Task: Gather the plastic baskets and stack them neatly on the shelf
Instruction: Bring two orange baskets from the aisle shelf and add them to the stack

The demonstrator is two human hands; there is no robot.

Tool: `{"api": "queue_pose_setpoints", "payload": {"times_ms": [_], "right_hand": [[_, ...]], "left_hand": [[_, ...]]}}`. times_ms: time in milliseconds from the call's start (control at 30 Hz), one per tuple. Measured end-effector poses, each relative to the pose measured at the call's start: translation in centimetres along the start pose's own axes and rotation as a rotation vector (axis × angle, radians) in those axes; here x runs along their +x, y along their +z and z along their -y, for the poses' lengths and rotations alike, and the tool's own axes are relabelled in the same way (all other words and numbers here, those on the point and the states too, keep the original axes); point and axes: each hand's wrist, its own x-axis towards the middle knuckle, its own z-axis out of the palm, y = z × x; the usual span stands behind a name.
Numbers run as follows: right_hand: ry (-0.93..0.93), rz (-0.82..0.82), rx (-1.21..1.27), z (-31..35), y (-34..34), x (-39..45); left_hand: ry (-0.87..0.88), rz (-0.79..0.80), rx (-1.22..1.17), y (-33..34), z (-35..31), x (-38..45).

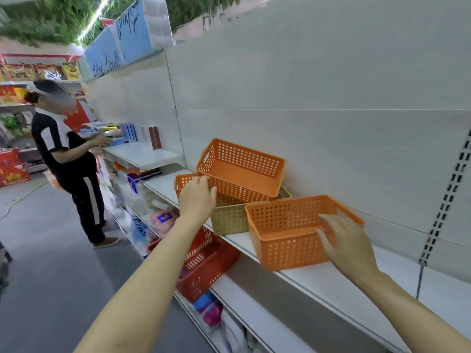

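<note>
On the white shelf [318,278] an orange perforated basket [242,171] rests tilted on top of an olive-green basket [229,220]. My left hand [197,197] grips the near corner of that tilted orange basket. Behind the hand, a smaller orange basket [182,180] shows partly. To the right stands another orange basket [288,240] at the shelf's front edge. My right hand [344,243] reaches over its near right rim, fingers spread and touching the rim, not closed on it. A red basket [206,266] sits on the shelf below.
A person in black clothes [68,169] stands in the aisle to the left, handling goods on a higher shelf. Packaged goods [163,217] fill the lower shelves. The slotted upright [446,200] rises at the right.
</note>
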Motion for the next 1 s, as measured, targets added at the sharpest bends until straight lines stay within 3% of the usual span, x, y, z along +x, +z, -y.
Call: {"api": "queue_pose_setpoints", "payload": {"times_ms": [233,600,833,1000], "right_hand": [[0.060,-0.068,-0.051,0.7,3.7,0.3],[0.099,-0.047,-0.164,-0.6,5.4,-0.1],[0.149,-0.088,-0.197,-4.1,5.3,0.6],[0.367,-0.078,-0.166,-7.1,4.7,3.6]], "left_hand": [[-0.063,0.025,-0.014,1.9,4.3,12.4],[-0.218,0.203,-0.246,7.8,5.7,18.9],[-0.275,-0.084,-0.271,8.7,5.3,17.7],[-0.330,-0.320,-0.484,8.3,7.1,16.6]]}}
